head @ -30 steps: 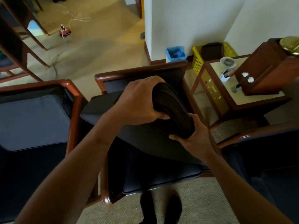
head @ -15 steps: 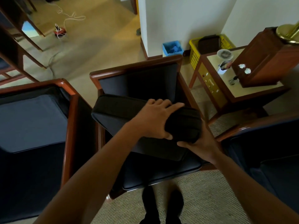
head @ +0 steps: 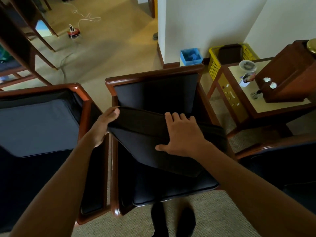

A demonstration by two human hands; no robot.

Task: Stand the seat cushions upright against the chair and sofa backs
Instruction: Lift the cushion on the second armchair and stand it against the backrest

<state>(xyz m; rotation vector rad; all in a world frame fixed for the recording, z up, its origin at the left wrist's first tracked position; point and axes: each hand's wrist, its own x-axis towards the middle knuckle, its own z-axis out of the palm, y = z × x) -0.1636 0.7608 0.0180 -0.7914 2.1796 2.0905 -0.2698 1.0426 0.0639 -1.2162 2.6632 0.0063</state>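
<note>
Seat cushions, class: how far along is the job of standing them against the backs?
Done: the left chair's cushion looks propped upright already. In hand: the left hand and right hand hold the middle cushion tilted, short of the chair back. Left: finishing it; the right seat is barely visible.

I stand in a carpeted lounge or hotel-like sitting room: matching wooden armchairs [head: 153,79] with dark cushions, a side table [head: 266,106] with switches, and beige carpet [head: 109,48].
</note>
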